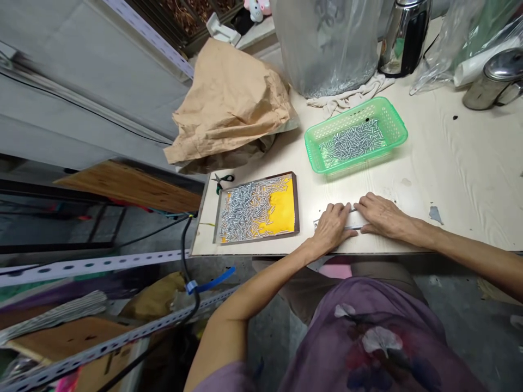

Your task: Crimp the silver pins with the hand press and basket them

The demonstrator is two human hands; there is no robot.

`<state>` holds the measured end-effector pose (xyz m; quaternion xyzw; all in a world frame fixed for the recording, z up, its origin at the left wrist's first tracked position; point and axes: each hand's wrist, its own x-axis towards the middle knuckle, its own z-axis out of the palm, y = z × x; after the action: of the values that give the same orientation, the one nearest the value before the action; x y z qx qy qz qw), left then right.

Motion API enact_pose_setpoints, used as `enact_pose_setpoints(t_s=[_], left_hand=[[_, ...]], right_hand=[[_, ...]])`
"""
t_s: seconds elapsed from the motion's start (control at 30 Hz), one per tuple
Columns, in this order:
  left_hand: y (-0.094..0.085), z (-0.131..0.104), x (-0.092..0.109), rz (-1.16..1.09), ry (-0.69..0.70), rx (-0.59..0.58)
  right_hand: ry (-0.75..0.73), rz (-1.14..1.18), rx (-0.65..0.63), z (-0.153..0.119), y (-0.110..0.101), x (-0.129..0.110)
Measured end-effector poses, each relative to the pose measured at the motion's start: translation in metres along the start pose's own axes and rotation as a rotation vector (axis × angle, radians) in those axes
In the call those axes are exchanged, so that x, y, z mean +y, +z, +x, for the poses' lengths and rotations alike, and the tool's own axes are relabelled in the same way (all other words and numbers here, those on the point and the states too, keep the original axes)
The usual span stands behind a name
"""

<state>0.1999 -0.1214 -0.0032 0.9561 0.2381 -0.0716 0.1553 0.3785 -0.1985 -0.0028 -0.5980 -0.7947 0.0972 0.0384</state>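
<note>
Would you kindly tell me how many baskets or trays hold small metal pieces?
2: the green basket, farther back, and the yellow-bottomed tray, left of the left hand.

Pale metallic piece (354, 220) flat on tabletop (461, 169), near edge, partly hidden

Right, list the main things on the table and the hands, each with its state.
Left hand: gripping metal-edged strip
Right hand: gripping the same strip
Metal-edged strip: lying flat, partly covered
Tray: part-filled with metal pins
Green plastic basket: upright, part-filled
Scissors: blades spread
Brown paper bag: crumpled
Steel jug: lid closed
</note>
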Motion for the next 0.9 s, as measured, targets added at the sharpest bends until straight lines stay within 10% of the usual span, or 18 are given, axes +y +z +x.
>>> enact_pose_setpoints(t_s=[0.43,0.67,0.9], left_hand=[[0.013,0.007,0.002,-0.06,0.114,0.014],[0.013,0.004,0.0,-0.05,0.091,0.07],[0.057,-0.02,0.028,-0.118,0.122,0.322]], right_hand=[[-0.078,0.011,0.254,-0.013,0.031,-0.01],[-0.078,0.156,0.192,-0.016,0.017,0.008],[0.024,0.184,0.139,0.001,0.008,0.031]])
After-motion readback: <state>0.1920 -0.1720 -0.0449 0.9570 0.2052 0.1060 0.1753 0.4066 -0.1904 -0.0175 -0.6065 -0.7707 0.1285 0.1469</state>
